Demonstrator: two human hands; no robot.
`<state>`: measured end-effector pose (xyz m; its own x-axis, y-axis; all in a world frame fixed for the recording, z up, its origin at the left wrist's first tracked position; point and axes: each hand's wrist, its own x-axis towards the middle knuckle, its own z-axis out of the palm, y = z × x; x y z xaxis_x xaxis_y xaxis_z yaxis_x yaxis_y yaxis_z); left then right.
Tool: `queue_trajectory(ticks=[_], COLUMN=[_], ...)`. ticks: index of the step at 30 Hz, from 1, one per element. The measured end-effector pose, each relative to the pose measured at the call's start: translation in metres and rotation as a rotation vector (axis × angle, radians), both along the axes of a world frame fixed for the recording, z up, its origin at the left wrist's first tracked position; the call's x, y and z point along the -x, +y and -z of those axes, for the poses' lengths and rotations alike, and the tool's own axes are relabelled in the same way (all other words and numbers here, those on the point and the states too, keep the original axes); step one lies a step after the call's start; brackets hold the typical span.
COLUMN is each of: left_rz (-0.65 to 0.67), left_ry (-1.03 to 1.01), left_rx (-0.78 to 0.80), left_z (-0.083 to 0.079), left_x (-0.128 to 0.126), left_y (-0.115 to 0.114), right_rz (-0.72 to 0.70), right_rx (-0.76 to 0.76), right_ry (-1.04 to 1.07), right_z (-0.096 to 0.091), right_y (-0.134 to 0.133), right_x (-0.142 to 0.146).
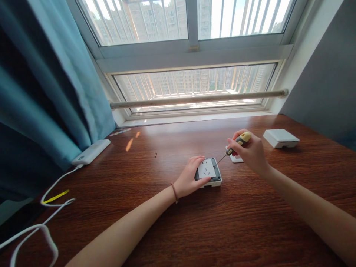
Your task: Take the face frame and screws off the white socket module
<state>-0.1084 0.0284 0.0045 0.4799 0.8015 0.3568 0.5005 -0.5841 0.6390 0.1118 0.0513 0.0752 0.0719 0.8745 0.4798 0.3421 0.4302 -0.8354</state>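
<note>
A white wall socket (207, 169) with a dark inner frame sits on a white mounting box on the wooden table. My left hand (191, 175) grips the socket from its left side, thumb along the near edge and fingers over the far edge. In my right hand (250, 150) is a screwdriver (241, 140) with a yellow and grey handle, tilted down to the left. Its tip reaches the right side of the socket's dark frame, at what looks like a screw hole. A white cover plate (236, 159) lies partly hidden beneath my right hand.
A small screw (155, 155) lies left of the socket. Another white box (280, 138) stands at the right. By the blue curtain (55, 81) are a white power bank (91, 152), its white cable (57, 182) and a yellow strip (57, 196). The window (194, 85) borders the table's far side.
</note>
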Motion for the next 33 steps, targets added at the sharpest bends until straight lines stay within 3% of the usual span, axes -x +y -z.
queue_trajectory(ticks=[12, 24, 33], left_rz=[0.002, -0.002, 0.002], left_ry=[-0.011, -0.012, -0.003], left_rx=[0.005, 0.008, 0.003], left_z=[-0.002, -0.002, -0.003], left_x=[0.0, 0.0, 0.0], left_y=[-0.001, -0.001, -0.001], right_rz=[0.013, -0.224, -0.24], right_rx=[0.006, -0.092, -0.119], right_ry=[-0.064, -0.185, -0.479], right_z=[-0.001, -0.013, -0.033], right_y=[-0.003, -0.002, -0.006], right_x=[0.002, -0.004, -0.014])
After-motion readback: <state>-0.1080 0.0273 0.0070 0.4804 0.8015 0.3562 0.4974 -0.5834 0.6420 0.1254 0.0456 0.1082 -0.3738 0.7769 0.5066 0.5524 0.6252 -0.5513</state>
